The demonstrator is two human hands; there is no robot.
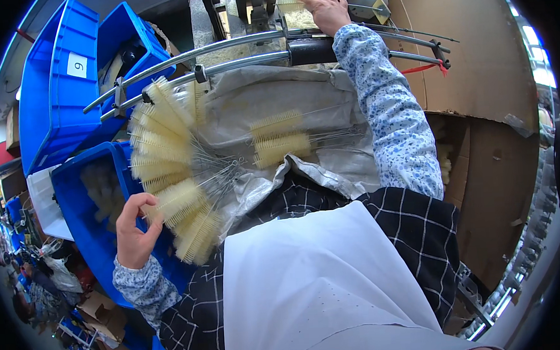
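My left hand (136,232) pinches the bristle tip of a pale yellow bottle brush (179,202) between thumb and fingers. That brush lies on a fanned pile of similar brushes (161,140), whose twisted wire handles point inward to the right. At the top, my right hand (327,11) is closed round the wire stem of another bottle brush (291,3), beside the metal machine (258,18). Its bristles stick out to the left of my fingers. More brushes (282,149) rest in the middle of the grey cloth (251,100) across my lap.
Two metal rails (242,66) run crosswise between the machine and the cloth, with a red ribbon (423,68) tied at their right end. Blue bins (60,85) stand at the left; a lower blue bin (118,159) contains pale pieces. Cardboard (470,57) walls the right side.
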